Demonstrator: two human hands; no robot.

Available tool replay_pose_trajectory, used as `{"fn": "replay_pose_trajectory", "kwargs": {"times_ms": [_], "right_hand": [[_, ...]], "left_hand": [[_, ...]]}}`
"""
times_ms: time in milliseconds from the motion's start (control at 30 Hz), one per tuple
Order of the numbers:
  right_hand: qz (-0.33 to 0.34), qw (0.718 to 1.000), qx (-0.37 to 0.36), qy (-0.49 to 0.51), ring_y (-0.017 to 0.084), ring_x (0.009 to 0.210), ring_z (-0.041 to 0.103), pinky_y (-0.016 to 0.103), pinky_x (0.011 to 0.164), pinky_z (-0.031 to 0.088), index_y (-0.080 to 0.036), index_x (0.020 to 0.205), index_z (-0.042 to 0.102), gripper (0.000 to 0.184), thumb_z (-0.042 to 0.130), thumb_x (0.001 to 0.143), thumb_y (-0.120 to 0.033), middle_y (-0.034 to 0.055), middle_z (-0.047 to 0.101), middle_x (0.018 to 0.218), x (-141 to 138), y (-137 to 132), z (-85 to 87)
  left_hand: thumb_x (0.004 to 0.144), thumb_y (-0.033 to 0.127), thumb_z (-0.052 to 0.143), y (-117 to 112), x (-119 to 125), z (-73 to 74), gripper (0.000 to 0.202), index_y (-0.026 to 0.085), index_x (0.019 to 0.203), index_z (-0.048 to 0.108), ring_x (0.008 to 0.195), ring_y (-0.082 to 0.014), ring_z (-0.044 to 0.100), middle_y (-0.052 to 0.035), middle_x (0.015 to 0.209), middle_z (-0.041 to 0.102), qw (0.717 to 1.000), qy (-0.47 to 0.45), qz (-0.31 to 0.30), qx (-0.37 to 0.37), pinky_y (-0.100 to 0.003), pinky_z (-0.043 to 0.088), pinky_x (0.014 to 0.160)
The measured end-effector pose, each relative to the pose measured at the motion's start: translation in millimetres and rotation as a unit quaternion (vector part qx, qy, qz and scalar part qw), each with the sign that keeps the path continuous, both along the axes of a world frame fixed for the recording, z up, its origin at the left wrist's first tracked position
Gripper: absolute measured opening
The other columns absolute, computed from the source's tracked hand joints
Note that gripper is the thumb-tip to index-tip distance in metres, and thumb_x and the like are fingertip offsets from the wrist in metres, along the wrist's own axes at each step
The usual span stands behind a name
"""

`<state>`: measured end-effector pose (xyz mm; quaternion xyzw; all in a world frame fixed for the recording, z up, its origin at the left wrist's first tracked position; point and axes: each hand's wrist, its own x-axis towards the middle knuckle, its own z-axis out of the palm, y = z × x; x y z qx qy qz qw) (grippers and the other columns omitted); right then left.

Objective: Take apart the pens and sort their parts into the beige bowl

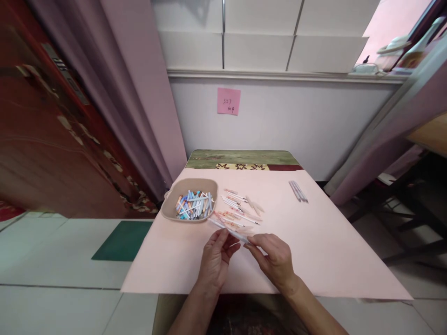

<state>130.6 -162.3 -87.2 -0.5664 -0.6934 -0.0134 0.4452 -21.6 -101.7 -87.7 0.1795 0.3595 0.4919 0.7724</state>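
Note:
Between my two hands, above the near part of the table, is a pale, slim pen [237,235]. My left hand [217,253] pinches it near the middle with thumb and fingers. At its right end, the fingertips of my right hand [274,256] are closed on it. Just beyond lie loose pen parts [240,209]: thin white refills with dark tips, pinkish barrels and pale caps. A beige basket [166,210] to the left holds many blue, white and orange pen pieces [195,204]. Several purplish pens [298,191] lie side by side at the right.
A pale pink sheet [314,260] covers most of the table, whose green patterned top [240,157] shows at the back. A pink note [228,101] is stuck to the wall behind. A dark stool or chair [412,209] stands at the right, and a green mat [120,241] lies on the floor.

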Motion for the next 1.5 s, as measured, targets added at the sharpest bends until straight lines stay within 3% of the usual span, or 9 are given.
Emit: {"fn": "replay_pose_trajectory", "kwargs": {"times_ms": [233,400,600,667,833,933,1033,1267,1500], "right_hand": [[-0.033,0.995,-0.017,-0.091,0.017,0.067,0.060,0.029,0.066,0.040,-0.020,0.082,0.068,0.021,0.053,0.092,-0.030,0.0062,0.068,0.072,-0.5,-8.0,6.7],[0.008,0.977,-0.135,0.167,0.014,0.054,0.053,0.026,0.056,0.038,-0.019,0.060,0.057,0.046,0.040,0.096,-0.043,0.0028,0.056,0.055,-11.7,-10.6,14.3],[0.107,0.713,-0.389,0.573,0.007,0.030,0.026,0.021,0.034,0.025,-0.023,0.052,0.031,0.058,0.030,0.089,-0.069,-0.0062,0.035,0.039,-26.6,-9.8,21.5],[0.109,0.727,-0.378,0.563,0.007,0.032,0.033,0.021,0.036,0.030,-0.021,0.052,0.040,0.062,0.029,0.088,-0.070,-0.0035,0.042,0.041,-26.0,-9.2,20.7],[0.038,0.912,-0.189,0.361,0.011,0.054,0.050,0.022,0.052,0.042,-0.019,0.080,0.058,0.033,0.061,0.082,-0.051,-0.0012,0.057,0.062,-21.0,-12.9,20.1],[0.002,0.956,-0.143,0.255,0.012,0.057,0.049,0.022,0.055,0.040,-0.019,0.073,0.056,0.026,0.055,0.088,-0.042,-0.0011,0.056,0.062,-20.1,-18.9,24.5],[0.038,0.943,-0.176,0.281,0.012,0.054,0.051,0.022,0.055,0.040,-0.019,0.069,0.056,0.033,0.049,0.091,-0.043,-0.0010,0.056,0.058,-21.0,-24.0,29.7],[0.163,0.779,-0.284,0.535,0.008,0.039,0.040,0.020,0.042,0.034,-0.019,0.062,0.048,0.042,0.051,0.087,-0.052,-0.0041,0.048,0.046,-25.3,-26.4,35.7],[0.129,0.852,-0.220,0.457,0.011,0.057,0.054,0.022,0.054,0.045,-0.016,0.088,0.061,0.038,0.062,0.082,-0.053,-0.0007,0.058,0.065,-22.0,-30.7,31.7]], "left_hand": [[0.071,0.029,0.076,-6.7,1.7,14.9,0.023,0.013,0.087,0.071,0.066,-0.0123,0.062,-0.0038,0.079,0.071,0.992,0.050,-0.006,0.116,-0.026,0.052,0.066],[0.075,0.028,0.073,-12.9,1.1,22.0,0.021,0.015,0.092,0.071,0.074,-0.0149,0.062,-0.0048,0.085,0.071,0.982,0.059,-0.002,0.180,-0.027,0.050,0.072],[0.073,0.029,0.074,-18.0,-0.7,28.3,0.022,0.016,0.090,0.071,0.078,-0.0171,0.061,-0.0054,0.084,0.070,0.970,0.104,0.016,0.220,-0.029,0.049,0.076],[0.074,0.031,0.073,-17.6,-1.8,28.7,0.023,0.016,0.092,0.071,0.074,-0.0156,0.061,-0.0045,0.082,0.070,0.966,0.125,0.025,0.224,-0.028,0.049,0.074],[0.077,0.032,0.070,-15.8,-3.0,31.2,0.019,0.016,0.088,0.070,0.071,-0.0139,0.059,-0.0026,0.080,0.068,0.965,0.130,0.028,0.226,-0.027,0.049,0.072],[0.078,0.031,0.070,-17.2,-1.9,35.5,0.020,0.015,0.090,0.070,0.074,-0.0150,0.060,-0.0044,0.083,0.069,0.965,0.116,0.020,0.233,-0.028,0.049,0.073],[0.078,0.031,0.069,-19.8,-0.3,40.0,0.021,0.015,0.092,0.070,0.079,-0.0176,0.062,-0.0061,0.086,0.070,0.967,0.091,0.006,0.238,-0.030,0.049,0.076],[0.078,0.029,0.070,-25.1,-1.0,46.1,0.017,0.016,0.088,0.069,0.080,-0.0174,0.062,-0.0046,0.083,0.069,0.960,0.105,0.006,0.258,-0.028,0.048,0.079],[0.079,0.031,0.068,-33.1,2.9,51.7,0.020,0.016,0.092,0.067,0.075,-0.0148,0.059,-0.0027,0.080,0.067,0.945,0.159,-0.003,0.286,-0.026,0.048,0.072]]}}
